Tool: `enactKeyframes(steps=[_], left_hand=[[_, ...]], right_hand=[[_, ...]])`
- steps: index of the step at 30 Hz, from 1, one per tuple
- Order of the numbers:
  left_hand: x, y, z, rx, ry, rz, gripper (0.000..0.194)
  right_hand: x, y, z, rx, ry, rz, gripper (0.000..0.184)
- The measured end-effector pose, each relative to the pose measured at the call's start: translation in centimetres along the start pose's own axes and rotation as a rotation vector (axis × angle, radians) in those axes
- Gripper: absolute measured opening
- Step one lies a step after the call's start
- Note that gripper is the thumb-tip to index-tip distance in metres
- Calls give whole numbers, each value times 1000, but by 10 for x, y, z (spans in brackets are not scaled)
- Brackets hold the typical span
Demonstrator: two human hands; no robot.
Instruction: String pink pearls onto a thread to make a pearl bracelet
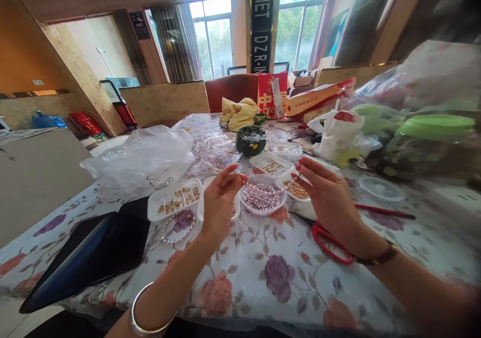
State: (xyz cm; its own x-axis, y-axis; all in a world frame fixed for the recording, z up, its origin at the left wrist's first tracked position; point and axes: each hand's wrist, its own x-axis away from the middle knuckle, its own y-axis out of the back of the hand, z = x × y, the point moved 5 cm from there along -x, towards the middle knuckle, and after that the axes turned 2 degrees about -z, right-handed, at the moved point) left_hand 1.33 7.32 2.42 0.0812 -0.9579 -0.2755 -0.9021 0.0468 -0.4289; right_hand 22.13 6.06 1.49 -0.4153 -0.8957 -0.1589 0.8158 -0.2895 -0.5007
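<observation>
My left hand [221, 200] is raised over the flowered tablecloth [270, 273], thumb and forefinger pinched on a thin strand of small beads [270, 183]. The strand runs right, above a round bowl of pink pearls [262, 197]. It ends at the fingertips of my right hand [330, 195], which hold it while the other fingers stretch out. A white tray of gold beads [175, 200] lies left of my left hand. Another tray of gold beads [296, 190] sits by my right fingertips. A finished pearl loop [178, 233] lies on the cloth.
Red-handled scissors [330, 240] lie under my right wrist, with a red stick [383, 211] beyond. A black tablet case [86, 258] overhangs the left edge. A large plastic bag [143, 160], a green wire basket [250, 140], more trays [271, 166] and bags [338, 132] crowd the back.
</observation>
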Motion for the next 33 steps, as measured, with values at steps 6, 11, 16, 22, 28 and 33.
enactKeyframes(steps=[6,11,16,22,28,33], left_hand=[[-2,0,4,38,44,62,37],[-1,-3,6,75,92,107,36],[2,-9,4,64,82,193,38],[7,-15,4,40,132,271,41],[11,-19,2,6,129,339,42],[12,-21,3,-14,124,377,45]], right_hand=[[3,-6,0,34,-36,98,19],[7,-12,-1,112,-60,170,16],[14,-19,-1,169,-54,292,15],[24,-25,-1,287,-34,434,24],[33,-31,0,374,-83,488,30],[35,-35,-1,392,-90,526,34]])
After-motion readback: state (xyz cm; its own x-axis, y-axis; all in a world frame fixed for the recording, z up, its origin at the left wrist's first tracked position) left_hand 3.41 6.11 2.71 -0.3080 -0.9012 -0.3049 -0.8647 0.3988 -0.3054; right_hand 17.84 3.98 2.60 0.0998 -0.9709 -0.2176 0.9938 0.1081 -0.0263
